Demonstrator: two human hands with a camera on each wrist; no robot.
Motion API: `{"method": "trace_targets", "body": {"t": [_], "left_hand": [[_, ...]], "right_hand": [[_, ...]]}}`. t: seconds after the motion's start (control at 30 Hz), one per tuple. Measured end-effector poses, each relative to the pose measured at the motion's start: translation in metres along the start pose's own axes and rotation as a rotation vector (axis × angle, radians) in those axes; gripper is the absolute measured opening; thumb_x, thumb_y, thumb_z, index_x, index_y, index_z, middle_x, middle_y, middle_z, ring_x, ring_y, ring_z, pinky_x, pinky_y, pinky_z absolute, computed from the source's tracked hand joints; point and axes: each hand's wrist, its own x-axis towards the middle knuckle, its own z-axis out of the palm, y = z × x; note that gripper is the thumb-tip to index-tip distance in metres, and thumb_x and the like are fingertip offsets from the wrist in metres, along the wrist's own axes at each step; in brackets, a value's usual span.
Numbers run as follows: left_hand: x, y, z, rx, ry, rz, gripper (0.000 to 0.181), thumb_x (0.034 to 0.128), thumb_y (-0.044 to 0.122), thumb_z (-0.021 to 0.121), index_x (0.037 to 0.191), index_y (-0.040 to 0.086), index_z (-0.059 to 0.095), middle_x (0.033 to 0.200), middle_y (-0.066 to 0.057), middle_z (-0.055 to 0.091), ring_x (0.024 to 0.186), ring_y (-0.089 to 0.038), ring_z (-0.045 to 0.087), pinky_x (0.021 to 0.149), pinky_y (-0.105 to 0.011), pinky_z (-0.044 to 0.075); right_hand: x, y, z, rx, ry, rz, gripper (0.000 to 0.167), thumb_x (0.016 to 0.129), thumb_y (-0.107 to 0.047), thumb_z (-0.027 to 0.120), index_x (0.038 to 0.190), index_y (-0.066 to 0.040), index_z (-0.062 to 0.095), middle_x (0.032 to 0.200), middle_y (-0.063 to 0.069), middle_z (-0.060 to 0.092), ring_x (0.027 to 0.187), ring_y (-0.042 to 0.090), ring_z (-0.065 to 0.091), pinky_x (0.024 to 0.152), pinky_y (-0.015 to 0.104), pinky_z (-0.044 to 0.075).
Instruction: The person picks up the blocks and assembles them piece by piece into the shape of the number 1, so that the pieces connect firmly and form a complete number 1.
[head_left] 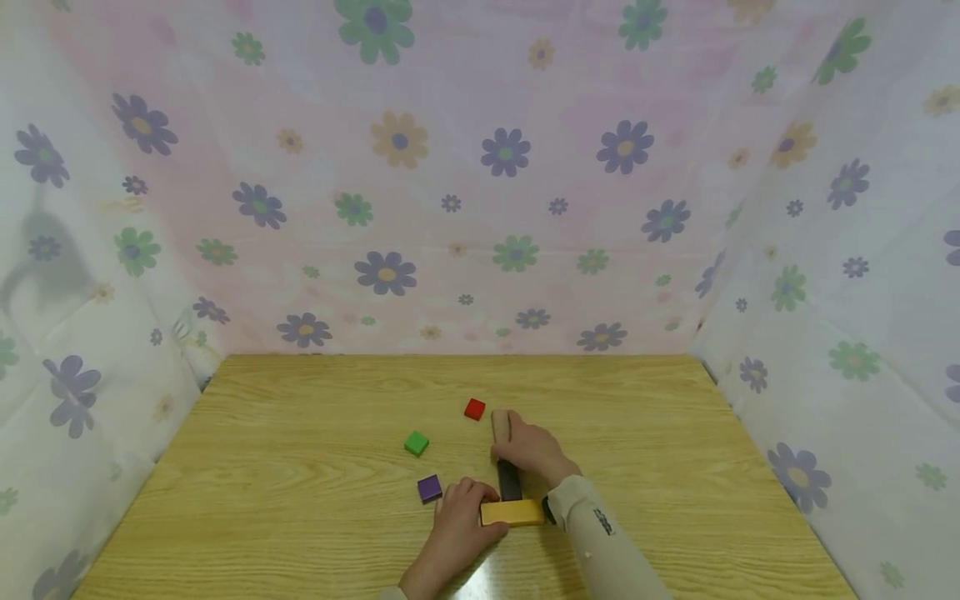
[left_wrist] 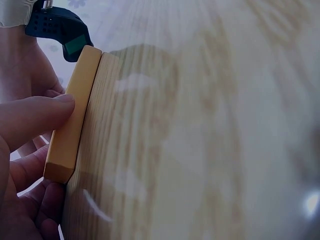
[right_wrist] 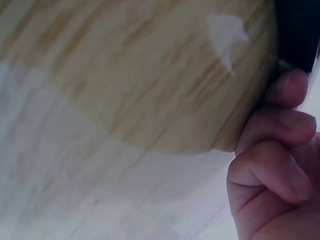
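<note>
A person's two bare hands work with small coloured blocks on a wood-grain surface (head_left: 300,467), seen from above by the head camera.

The left hand (head_left: 459,518), at the near side, pinches a yellow block (head_left: 513,513) by its left end, the thumb on the edge closest to the person and fingers at the far edge. This long block lies crosswise; the left wrist view shows the thumb pressed against its side.

A black block (head_left: 509,481) runs away from the person, its near end appearing to meet the yellow block's far edge. Beyond it, in roughly the same line, is a pale wooden block (head_left: 500,423). The right hand (head_left: 534,450) grips this one, its fingers partly hiding it; whether it touches the black block is hidden. The right wrist view shows the fingers curled.

Three small square blocks lie to the left, apart from one another: a red block (head_left: 475,409) near the pale block's far end, a green block (head_left: 417,443) farther left and closer to the person, and a purple block (head_left: 430,488) just beside the left hand.

A cream sleeve (head_left: 611,542) covers the right forearm. Behind the surface and at both sides hangs flower-patterned cloth (head_left: 465,225).
</note>
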Motion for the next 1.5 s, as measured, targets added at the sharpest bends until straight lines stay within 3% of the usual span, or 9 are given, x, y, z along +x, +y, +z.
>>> {"method": "trace_targets", "body": {"t": [0.23, 0.33, 0.63, 0.97, 1.5], "left_hand": [[-0.0005, 0.0006, -0.0001, 0.02, 0.006, 0.001, 0.034, 0.0739, 0.04, 0.069, 0.098, 0.019, 0.058, 0.095, 0.007, 0.047, 0.085, -0.014, 0.037, 0.068, -0.033, 0.027], [-0.0006, 0.0004, 0.0002, 0.022, 0.005, 0.002, 0.034, 0.0737, 0.041, 0.069, 0.098, 0.019, 0.058, 0.095, 0.007, 0.047, 0.085, -0.014, 0.037, 0.068, -0.033, 0.027], [0.0001, 0.0008, -0.0002, 0.03, -0.008, -0.006, 0.035, 0.073, 0.042, 0.069, 0.098, 0.019, 0.059, 0.094, 0.007, 0.046, 0.085, -0.015, 0.037, 0.068, -0.034, 0.027], [-0.0007, 0.001, 0.0011, 0.065, 0.011, 0.009, 0.033, 0.0731, 0.042, 0.069, 0.096, 0.02, 0.059, 0.09, 0.008, 0.045, 0.082, -0.014, 0.036, 0.067, -0.033, 0.026], [0.0004, -0.0017, 0.0025, 0.074, 0.012, 0.013, 0.032, 0.0723, 0.042, 0.069, 0.095, 0.021, 0.06, 0.089, 0.01, 0.045, 0.083, -0.013, 0.036, 0.069, -0.033, 0.026]], "right_hand": [[-0.0008, 0.0006, 0.0003, 0.021, -0.012, -0.008, 0.084, 0.072, -0.034, 0.059, 0.142, -0.009, 0.019, 0.108, 0.013, 0.059, 0.074, 0.02, 0.054, 0.071, 0.04, 0.043], [-0.0006, 0.001, 0.001, 0.005, -0.016, -0.025, 0.082, 0.073, -0.035, 0.058, 0.142, -0.013, 0.02, 0.112, 0.013, 0.058, 0.076, 0.02, 0.054, 0.072, 0.04, 0.043], [0.0005, 0.0001, 0.0016, -0.039, -0.02, -0.038, 0.079, 0.074, -0.035, 0.058, 0.142, -0.014, 0.023, 0.106, 0.012, 0.059, 0.069, 0.018, 0.051, 0.068, 0.038, 0.042], [-0.0039, -0.0008, -0.0017, -0.011, -0.055, -0.042, 0.084, 0.074, -0.042, 0.064, 0.142, -0.015, 0.022, 0.114, 0.014, 0.056, 0.086, 0.025, 0.056, 0.078, 0.044, 0.042], [-0.0076, -0.0017, -0.0061, 0.002, -0.08, -0.062, 0.09, 0.072, -0.046, 0.066, 0.142, -0.014, 0.02, 0.116, 0.014, 0.054, 0.089, 0.026, 0.055, 0.079, 0.045, 0.041]]}}
